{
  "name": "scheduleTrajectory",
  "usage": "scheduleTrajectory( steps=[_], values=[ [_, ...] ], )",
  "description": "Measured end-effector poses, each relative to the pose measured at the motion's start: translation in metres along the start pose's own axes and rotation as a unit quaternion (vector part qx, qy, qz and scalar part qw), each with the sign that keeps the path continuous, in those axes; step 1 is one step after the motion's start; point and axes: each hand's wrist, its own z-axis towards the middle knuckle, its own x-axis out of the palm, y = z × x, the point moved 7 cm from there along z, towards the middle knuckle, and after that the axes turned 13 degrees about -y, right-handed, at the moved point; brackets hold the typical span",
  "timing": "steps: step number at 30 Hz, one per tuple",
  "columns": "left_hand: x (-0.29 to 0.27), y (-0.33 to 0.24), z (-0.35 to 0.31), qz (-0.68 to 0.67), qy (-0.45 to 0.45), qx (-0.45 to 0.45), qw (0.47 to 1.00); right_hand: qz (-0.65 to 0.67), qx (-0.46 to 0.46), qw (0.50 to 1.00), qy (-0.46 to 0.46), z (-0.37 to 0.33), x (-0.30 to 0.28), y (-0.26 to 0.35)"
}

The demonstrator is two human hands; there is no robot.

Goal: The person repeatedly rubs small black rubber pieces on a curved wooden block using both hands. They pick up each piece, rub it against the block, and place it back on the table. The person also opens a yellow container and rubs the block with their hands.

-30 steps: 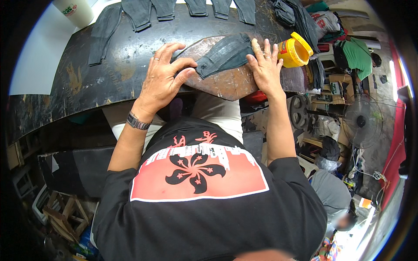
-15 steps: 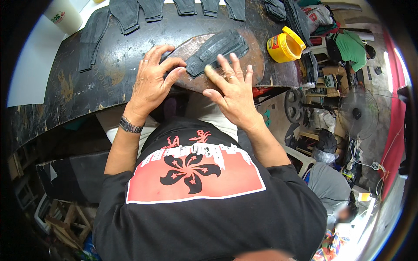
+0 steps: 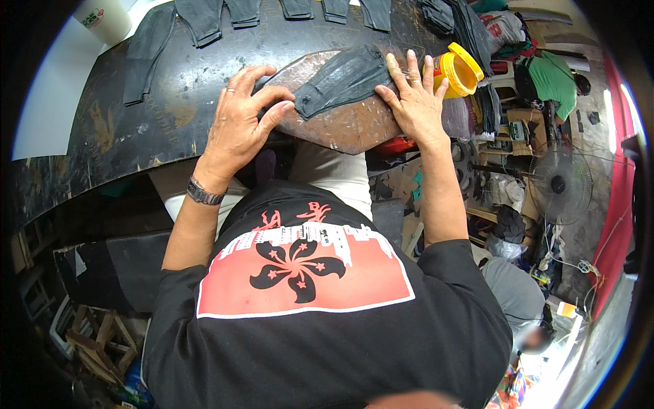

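Note:
A dark, sleeve-shaped cloth piece [image 3: 340,82] lies flat and slightly wrinkled on a worn brown board [image 3: 340,136] at the table's near edge. By its left end is my left hand [image 3: 240,116], thumb and forefinger tips brought close together and the other fingers bent. Whether anything is caught between those tips cannot be made out. My right hand [image 3: 417,102] is spread open at the piece's right end, with fingertips by the cloth and over the board. Close beyond its fingers stands an open yellow tub [image 3: 458,73] with its lid tipped up.
Several similar dark cloth pieces [image 3: 197,24] lie along the far side of the scuffed black table [image 3: 184,75]. A white bucket [image 3: 105,24] stands far left. Dark cloth [image 3: 470,34] is heaped far right. Beyond are a standing fan [image 3: 558,180] and a person in green [image 3: 552,82].
My right hand has moved right and away from me, off the middle of the cloth piece, and its fingers have spread. More of the board shows. My left hand has barely moved.

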Motion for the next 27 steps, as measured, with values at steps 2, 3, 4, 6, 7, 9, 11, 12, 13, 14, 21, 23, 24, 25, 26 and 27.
scheduleTrajectory(
  steps=[2,3,4,6,7,9,11,12,13,14,21,23,24,25,26,27],
  values=[
    [0.000,0.000,0.000,-0.007,-0.001,-0.004,1.000,-0.004,-0.012,1.000,-0.003,0.000,-0.002,0.000],
    [0.000,0.000,0.000,-0.008,-0.002,-0.003,1.000,0.001,-0.017,1.000,-0.006,0.001,-0.003,0.001],
    [0.000,0.000,0.001,-0.008,-0.002,-0.001,1.000,0.005,-0.021,1.000,-0.001,0.001,-0.004,0.002],
    [0.000,0.000,0.001,-0.005,0.006,-0.005,1.000,0.029,-0.040,0.999,0.007,0.002,-0.006,0.009],
    [0.001,0.000,0.000,-0.003,0.013,-0.008,1.000,0.047,-0.055,0.997,0.009,0.002,-0.007,0.014],
    [0.001,0.000,0.000,-0.001,0.019,-0.011,1.000,0.075,-0.080,0.994,0.018,0.001,-0.011,0.025],
    [0.000,0.000,0.000,-0.001,0.017,-0.010,1.000,0.097,-0.079,0.991,0.042,-0.003,-0.013,0.035],
    [0.000,0.000,0.000,-0.001,0.016,-0.010,1.000,0.110,-0.080,0.990,0.048,-0.005,-0.016,0.041],
    [0.000,0.000,0.000,0.000,0.014,-0.009,1.000,0.117,-0.079,0.989,0.050,-0.006,-0.019,0.046],
    [0.000,0.000,-0.001,0.001,0.014,-0.009,1.000,0.118,-0.085,0.988,0.054,-0.009,-0.021,0.053],
    [0.000,0.003,-0.002,0.000,-0.001,-0.002,1.000,0.126,-0.080,0.988,0.032,-0.028,-0.039,0.096],
    [0.001,0.004,-0.003,-0.002,0.007,-0.006,1.000,0.141,-0.076,0.986,0.035,-0.034,-0.042,0.112],
    [0.001,0.004,-0.003,-0.001,0.003,-0.004,1.000,0.154,-0.070,0.985,0.038,-0.036,-0.044,0.119],
    [0.000,0.004,-0.002,-0.003,-0.006,0.001,1.000,0.158,-0.070,0.984,0.038,-0.037,-0.047,0.125],
    [0.000,0.003,-0.002,-0.004,-0.014,0.007,1.000,0.164,-0.077,0.983,0.032,-0.038,-0.051,0.131],
    [0.000,0.003,-0.001,-0.010,-0.014,0.006,1.000,0.195,-0.088,0.976,0.041,-0.038,-0.053,0.136]
  ],
)
